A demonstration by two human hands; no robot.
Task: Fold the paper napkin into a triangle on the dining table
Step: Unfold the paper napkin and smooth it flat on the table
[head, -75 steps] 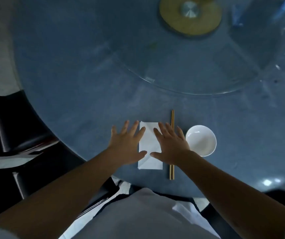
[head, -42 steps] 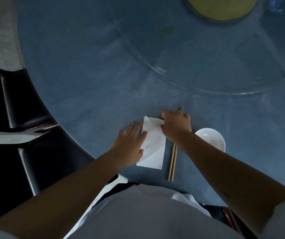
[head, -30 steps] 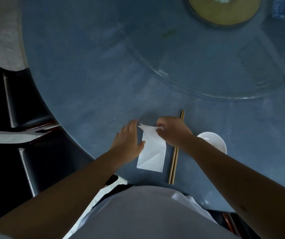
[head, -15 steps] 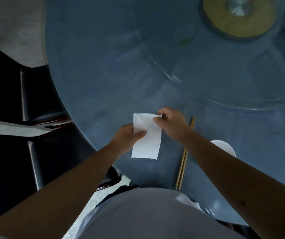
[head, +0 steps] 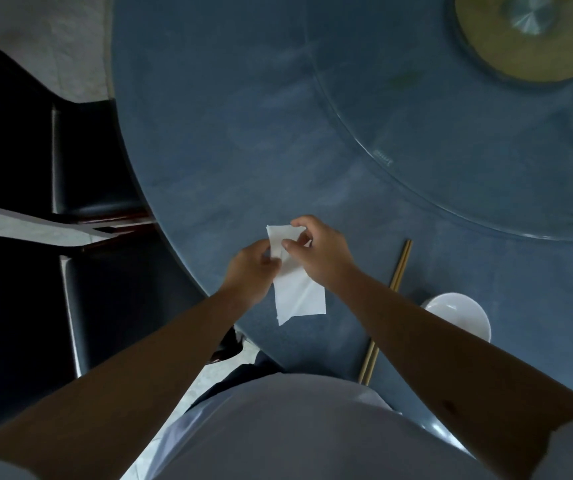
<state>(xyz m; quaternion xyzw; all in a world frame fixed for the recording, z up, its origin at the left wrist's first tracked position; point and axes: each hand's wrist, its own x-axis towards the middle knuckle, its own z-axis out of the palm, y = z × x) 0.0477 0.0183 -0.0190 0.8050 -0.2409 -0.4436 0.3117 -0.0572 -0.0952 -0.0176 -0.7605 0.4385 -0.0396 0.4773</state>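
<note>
The white paper napkin [head: 298,292] hangs as a folded rectangle above the near edge of the blue round dining table [head: 229,140], lifted off its surface. My left hand [head: 250,268] pinches the napkin's left edge near the top. My right hand [head: 319,251] grips its upper part from the right, thumb and fingers closed over the top corner. The napkin's lower end hangs free, with one corner pointing down.
A pair of wooden chopsticks [head: 401,265] lies to the right, partly under my right forearm. A white bowl [head: 465,313] sits beyond them. A glass turntable [head: 486,140] with a yellow hub [head: 524,39] fills the far right. Black chairs [head: 88,161] stand left.
Both hands stopped pressing the napkin flat, picked it up off the table and brought it left of the chopsticks. My right hand's fingers have now closed further over its top.
</note>
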